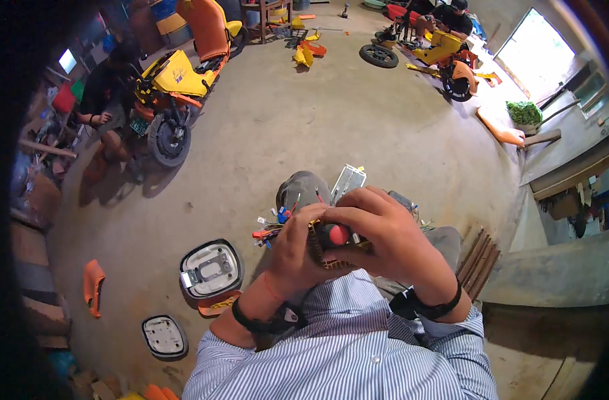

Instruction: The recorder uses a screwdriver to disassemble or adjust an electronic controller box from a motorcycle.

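Note:
Close to my chest, both hands meet over my lap. My right hand (378, 227) is closed round the red and black handle of a screwdriver (339, 235), seen end-on, its tip hidden. My left hand (294, 250) is closed on a dark part with a yellowish ridged edge (316, 248); its kind I cannot make out. Just beyond the left hand spreads a bundle of wires (271, 230) with red, blue and white connectors. A silver finned metal box (349, 181) lies past my fingers.
On the floor to the left lie an open black-rimmed case (236, 263), a white lid-like piece (164, 336) and an orange panel (93, 287). A yellow and orange scooter (178, 77) stands far left beside a crouching person (108, 87). Another person (451, 20) works by a second scooter (441, 50).

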A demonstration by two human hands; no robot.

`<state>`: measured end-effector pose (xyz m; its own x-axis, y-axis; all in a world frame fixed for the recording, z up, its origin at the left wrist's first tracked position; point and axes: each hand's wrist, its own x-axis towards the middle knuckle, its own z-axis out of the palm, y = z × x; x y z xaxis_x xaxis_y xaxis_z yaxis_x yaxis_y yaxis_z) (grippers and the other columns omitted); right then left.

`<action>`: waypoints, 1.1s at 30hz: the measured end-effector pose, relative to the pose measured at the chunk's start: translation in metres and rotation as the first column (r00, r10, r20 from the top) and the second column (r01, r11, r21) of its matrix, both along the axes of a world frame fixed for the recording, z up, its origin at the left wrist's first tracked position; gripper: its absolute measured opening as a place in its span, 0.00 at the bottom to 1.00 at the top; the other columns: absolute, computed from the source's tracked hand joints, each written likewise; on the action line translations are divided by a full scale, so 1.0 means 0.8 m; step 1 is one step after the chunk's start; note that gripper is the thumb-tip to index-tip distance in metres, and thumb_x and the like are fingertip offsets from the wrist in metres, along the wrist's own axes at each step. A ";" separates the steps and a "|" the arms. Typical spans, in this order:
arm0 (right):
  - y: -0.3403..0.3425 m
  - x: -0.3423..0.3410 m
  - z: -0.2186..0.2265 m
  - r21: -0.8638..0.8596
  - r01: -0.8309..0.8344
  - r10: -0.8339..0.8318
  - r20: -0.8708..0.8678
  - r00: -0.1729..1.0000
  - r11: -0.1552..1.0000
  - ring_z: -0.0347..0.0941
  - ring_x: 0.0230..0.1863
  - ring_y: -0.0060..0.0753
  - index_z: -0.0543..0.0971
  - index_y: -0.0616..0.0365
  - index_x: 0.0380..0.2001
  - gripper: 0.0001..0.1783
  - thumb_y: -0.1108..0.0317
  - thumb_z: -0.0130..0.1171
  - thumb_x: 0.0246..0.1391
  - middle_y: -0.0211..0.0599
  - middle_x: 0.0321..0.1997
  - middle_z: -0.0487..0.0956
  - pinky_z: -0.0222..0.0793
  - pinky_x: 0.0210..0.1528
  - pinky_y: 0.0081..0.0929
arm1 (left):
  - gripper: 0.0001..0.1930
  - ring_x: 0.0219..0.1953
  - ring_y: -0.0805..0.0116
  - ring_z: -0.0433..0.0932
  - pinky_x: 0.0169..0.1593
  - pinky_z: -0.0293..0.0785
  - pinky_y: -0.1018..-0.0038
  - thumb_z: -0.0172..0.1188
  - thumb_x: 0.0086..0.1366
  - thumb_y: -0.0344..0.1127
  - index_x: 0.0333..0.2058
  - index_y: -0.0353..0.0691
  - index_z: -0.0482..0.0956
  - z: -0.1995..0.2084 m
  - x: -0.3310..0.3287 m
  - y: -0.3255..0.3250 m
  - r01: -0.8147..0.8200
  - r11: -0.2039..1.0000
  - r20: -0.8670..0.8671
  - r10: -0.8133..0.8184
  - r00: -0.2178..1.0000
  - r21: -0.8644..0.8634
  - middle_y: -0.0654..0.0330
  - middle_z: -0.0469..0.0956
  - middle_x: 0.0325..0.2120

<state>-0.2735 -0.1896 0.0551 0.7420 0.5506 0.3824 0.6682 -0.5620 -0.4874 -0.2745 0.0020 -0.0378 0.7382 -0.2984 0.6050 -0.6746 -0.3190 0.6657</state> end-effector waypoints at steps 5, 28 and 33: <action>-0.008 -0.006 0.021 0.113 -0.006 -0.005 0.090 0.996 0.994 0.76 0.43 0.44 0.81 0.55 0.46 0.28 0.62 0.77 0.38 0.39 0.43 0.77 0.74 0.46 0.38 | 0.46 0.50 0.51 0.80 0.54 0.79 0.61 0.84 0.42 0.50 0.55 0.39 0.66 0.000 -0.001 -0.002 0.015 1.000 0.012 -0.015 1.000 -0.011 0.48 0.76 0.49; -0.296 0.132 -0.241 0.629 0.771 -0.683 -0.608 0.405 -0.102 0.72 0.41 0.23 0.81 0.63 0.48 0.26 0.53 0.70 0.57 0.33 0.41 0.81 0.69 0.46 0.25 | 0.35 0.47 0.68 0.81 0.54 0.79 0.69 0.78 0.47 0.28 0.54 0.34 0.72 -0.005 0.084 -0.004 0.039 0.996 -0.490 -0.071 0.869 -0.076 0.59 0.81 0.46; -0.327 0.118 -0.316 0.661 0.698 -0.643 -0.666 0.377 -0.276 0.70 0.37 0.20 0.79 0.60 0.52 0.27 0.49 0.67 0.60 0.28 0.40 0.80 0.65 0.40 0.22 | 0.31 0.44 0.71 0.81 0.52 0.78 0.72 0.76 0.50 0.30 0.54 0.34 0.75 0.066 0.142 -0.052 0.025 0.953 -0.452 -0.166 0.876 -0.302 0.62 0.81 0.46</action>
<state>-0.1789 -0.4514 -0.1978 0.4310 -0.9024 0.0014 0.1568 0.0734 -0.9849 -0.1612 -0.0399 0.0147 0.9304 -0.2540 0.2643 -0.2791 -0.0234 0.9600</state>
